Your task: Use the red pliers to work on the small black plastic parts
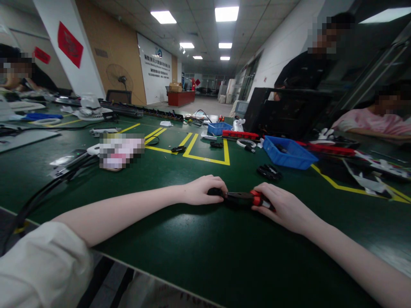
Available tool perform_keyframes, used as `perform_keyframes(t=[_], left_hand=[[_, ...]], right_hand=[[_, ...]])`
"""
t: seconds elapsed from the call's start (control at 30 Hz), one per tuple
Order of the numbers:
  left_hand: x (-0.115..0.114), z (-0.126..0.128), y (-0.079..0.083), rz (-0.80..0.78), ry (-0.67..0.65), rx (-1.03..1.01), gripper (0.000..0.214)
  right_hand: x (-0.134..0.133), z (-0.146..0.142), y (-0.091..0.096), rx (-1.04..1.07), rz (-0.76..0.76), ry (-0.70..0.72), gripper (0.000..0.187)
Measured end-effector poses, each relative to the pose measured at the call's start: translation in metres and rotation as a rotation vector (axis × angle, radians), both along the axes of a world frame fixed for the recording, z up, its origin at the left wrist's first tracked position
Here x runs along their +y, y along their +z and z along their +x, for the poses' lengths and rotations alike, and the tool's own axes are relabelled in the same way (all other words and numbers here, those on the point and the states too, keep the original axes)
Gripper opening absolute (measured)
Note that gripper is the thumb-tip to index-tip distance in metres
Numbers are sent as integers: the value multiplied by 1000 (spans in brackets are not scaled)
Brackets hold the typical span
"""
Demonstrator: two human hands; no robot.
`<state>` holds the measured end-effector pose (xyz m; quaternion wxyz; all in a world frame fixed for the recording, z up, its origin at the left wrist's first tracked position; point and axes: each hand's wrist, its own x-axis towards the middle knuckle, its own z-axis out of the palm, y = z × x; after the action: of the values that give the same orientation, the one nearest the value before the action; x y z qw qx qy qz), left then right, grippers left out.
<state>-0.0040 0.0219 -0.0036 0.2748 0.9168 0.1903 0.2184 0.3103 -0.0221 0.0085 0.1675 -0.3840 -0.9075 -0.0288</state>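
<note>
My right hand [278, 205] is wrapped round the red and black handles of a pair of needle-nose pliers [239, 195], whose jaws point left. Fingers closed, my left hand [205, 191] grips a small black part [214, 192] just above the green table. The tips of the pliers reach the right end of that part; whether they clamp it, I cannot tell. Beyond my right hand lies a small pile of black parts [269, 172]. More black pieces [178, 149] lie near the yellow tape lines.
A blue bin [289, 153] stands at the right, a smaller blue bin [220, 128] farther back. A phone [120, 153] and black cables [48, 188] lie at the left. Red strips [240, 134] run along the far side. Other people sit or stand round the table.
</note>
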Motion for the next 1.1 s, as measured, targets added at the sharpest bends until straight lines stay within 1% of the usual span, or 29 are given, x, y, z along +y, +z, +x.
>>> perform_keyframes(t=[0.23,0.5,0.7,0.83,1.1], left_hand=[[1,0,-2,-15,-5,-23,12],[0,1,3,-53,18,-22,13],[0,-1,3,-82,3,-38,10],[0,-1,1,-113,-5,-65,8],[-2,0,2,-80,-24,-84,6]], right_hand=[[2,2,-3,-38,42,15,35],[1,1,-2,-31,49,20,34],[2,3,-6,-14,137,24,36],[5,3,-11,6,160,39,39],[1,-1,-7,-47,189,62,38]])
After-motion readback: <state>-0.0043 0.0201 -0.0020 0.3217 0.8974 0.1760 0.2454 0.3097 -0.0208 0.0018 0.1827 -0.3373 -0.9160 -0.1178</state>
